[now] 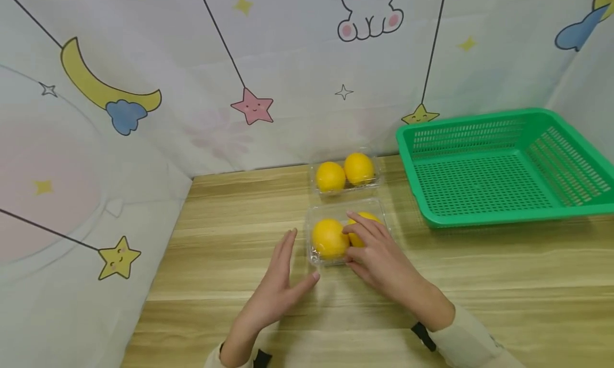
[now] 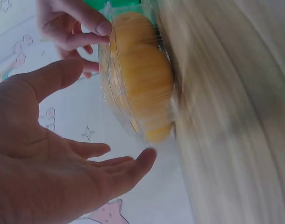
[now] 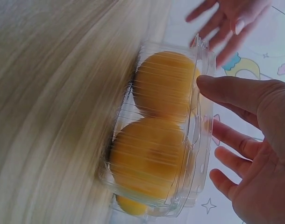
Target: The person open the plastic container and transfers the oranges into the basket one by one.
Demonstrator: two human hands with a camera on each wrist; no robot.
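A clear plastic clamshell box [image 3: 154, 200] stands on the table with two oranges [image 1: 330, 239] inside. In the right wrist view its lid lies over the fruit. My right hand [image 1: 384, 253] is over the box's right part, fingers loosely bent and spread, with the thumb tip right at the lid's edge in the right wrist view. To the left of the box is my left hand [image 1: 275, 293], fingers extended and thumb apart, holding nothing. Behind stands a second clear box [image 1: 320, 191], also containing two oranges [image 1: 359, 168].
A green plastic basket [image 1: 479, 218] with perforated sides sits at the right rear of the wooden table [image 1: 216, 240]. A white cloth [image 1: 297, 53] printed with stars, a moon and clouds hangs behind the table and along the left side.
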